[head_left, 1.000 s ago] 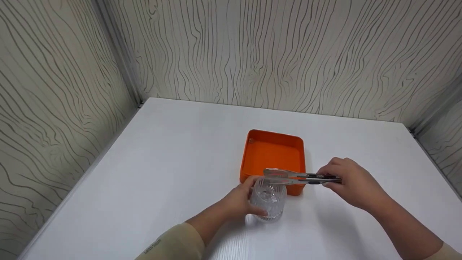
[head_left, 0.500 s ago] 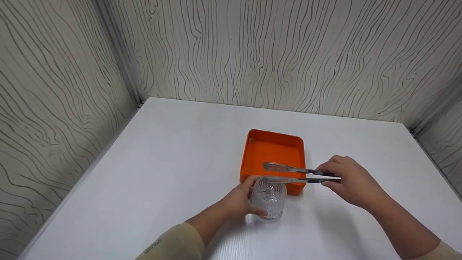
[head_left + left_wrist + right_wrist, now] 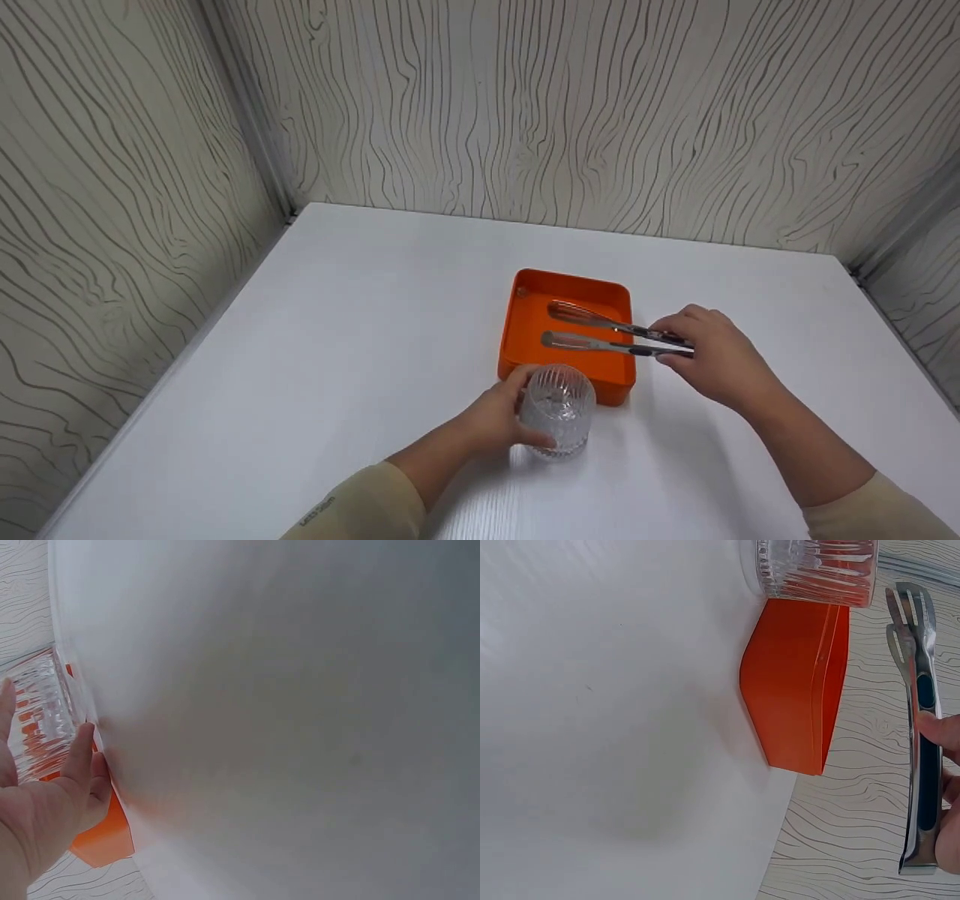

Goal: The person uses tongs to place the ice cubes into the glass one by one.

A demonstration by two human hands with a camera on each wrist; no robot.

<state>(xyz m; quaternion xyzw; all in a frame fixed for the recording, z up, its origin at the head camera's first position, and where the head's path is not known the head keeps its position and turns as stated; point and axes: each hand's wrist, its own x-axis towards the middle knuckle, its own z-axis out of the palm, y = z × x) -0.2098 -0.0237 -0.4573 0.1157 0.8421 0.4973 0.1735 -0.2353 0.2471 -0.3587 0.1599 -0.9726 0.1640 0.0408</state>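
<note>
A ribbed clear glass [image 3: 566, 420] stands on the white table just in front of an orange tray [image 3: 516, 330]. My left hand [image 3: 491, 420] holds it from the left, thumb low on the near side and fingers around the back; the left wrist view shows the same hand [image 3: 56, 795] against the glass [image 3: 41, 712]. In my right hand [image 3: 712, 360] is a pair of metal tongs [image 3: 589, 344] with dark grips, its arms spread apart over the tray and nothing between them. The tongs [image 3: 924, 742] also show their slotted tips in the right wrist view.
A small clear piece [image 3: 522, 293] lies in the tray's far left corner. White table [image 3: 375, 315] surrounds the tray, and wood-patterned panels [image 3: 480, 112] stand along its back and sides.
The tongs have lifted off the glass's rim, moved away over the tray, and spread apart. My left hand and the glass stay in place.
</note>
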